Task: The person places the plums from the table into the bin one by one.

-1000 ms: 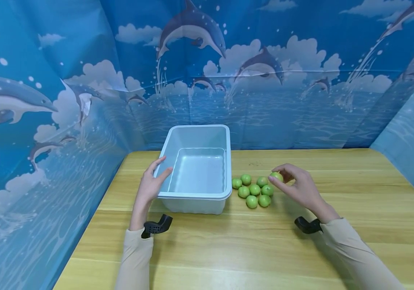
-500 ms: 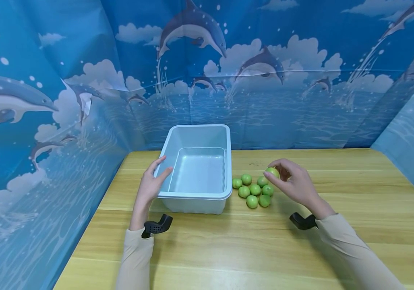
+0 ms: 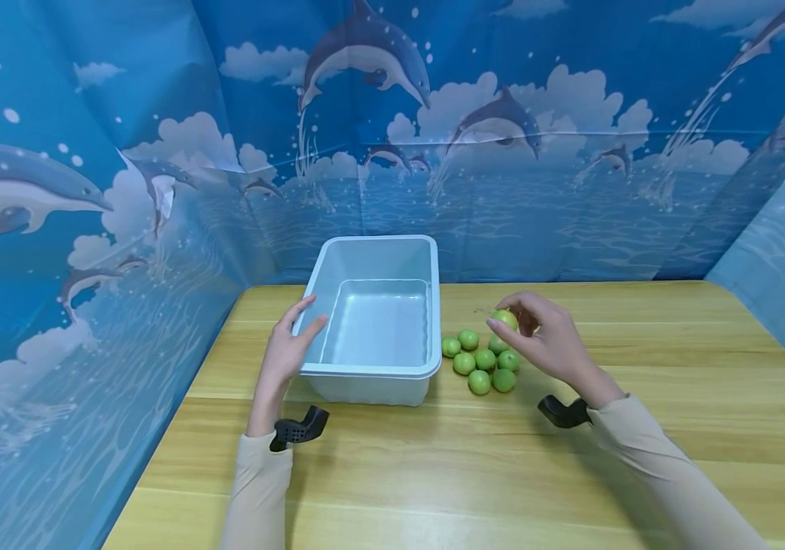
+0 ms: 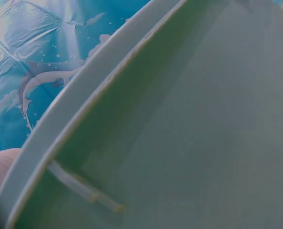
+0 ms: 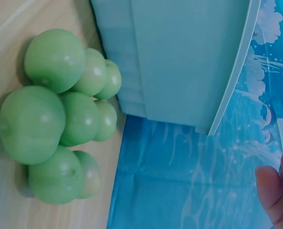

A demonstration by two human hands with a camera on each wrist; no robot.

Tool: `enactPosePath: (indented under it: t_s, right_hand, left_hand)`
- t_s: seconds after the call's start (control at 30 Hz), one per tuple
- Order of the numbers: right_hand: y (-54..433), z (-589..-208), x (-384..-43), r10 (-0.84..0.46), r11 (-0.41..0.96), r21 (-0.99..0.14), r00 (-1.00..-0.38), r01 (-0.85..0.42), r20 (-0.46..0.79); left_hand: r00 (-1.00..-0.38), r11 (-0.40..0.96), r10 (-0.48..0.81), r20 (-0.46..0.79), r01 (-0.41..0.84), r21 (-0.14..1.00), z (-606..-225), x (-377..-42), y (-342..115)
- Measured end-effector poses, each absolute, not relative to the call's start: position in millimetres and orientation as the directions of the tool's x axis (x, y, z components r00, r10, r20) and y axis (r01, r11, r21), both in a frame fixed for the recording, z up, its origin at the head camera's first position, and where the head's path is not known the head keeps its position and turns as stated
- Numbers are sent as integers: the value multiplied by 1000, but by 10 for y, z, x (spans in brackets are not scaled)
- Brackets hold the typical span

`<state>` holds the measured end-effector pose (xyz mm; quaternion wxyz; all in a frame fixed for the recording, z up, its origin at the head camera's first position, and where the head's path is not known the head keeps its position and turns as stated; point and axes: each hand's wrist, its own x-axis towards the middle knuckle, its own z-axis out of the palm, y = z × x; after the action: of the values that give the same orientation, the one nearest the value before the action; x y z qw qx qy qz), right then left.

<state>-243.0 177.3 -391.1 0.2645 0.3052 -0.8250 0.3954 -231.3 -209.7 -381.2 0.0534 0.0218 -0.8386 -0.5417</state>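
In the head view, a pale blue plastic bin (image 3: 365,372) stands left of centre, with its inside bare. My left hand (image 3: 285,347) grips its left rim, the thumb over the inner side; the left wrist view shows part of that hand (image 4: 2,171) against the outside of the rim. Between thumb and fingers, my right hand (image 3: 547,336) pinches a small round green fruit (image 3: 505,317). It hangs just above the far right of a cluster of similar green fruits (image 3: 485,359) on the table. In the right wrist view only fingertips (image 5: 270,193) and a sliver of the held fruit show.
The wooden table (image 3: 392,473) runs under everything. A blue curtain (image 3: 537,214) printed with dolphins hangs behind it and along the sides. The fruit cluster lies close beside the bin's right wall (image 5: 179,57).
My right hand has moved left and slightly up with the green fruit, from the right of the cluster to above its far right part. My left hand has stayed on the bin.
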Motion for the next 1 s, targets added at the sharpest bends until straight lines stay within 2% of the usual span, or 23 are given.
enactPosePath:
  t_s: [0.33,0.6,1.0]
  right_hand:
    - [1661,-3840,-2438,-315,505,-488,-678,-712,664]
    - [1541,-3803,-2431,-333,506,-526,-718,-683,612]
    - [1366,-3769,-2425,-367,476,-534,-710,-699,601]
  left_hand:
    - [-993,405,-109,44,-4,914,-3798,-2317,-2077]
    - [-992,418,-120,34,-20,908,-3785,-2312,-2052]
    - [-992,418,-116,45,-8,908,-3778,-2307,-2032]
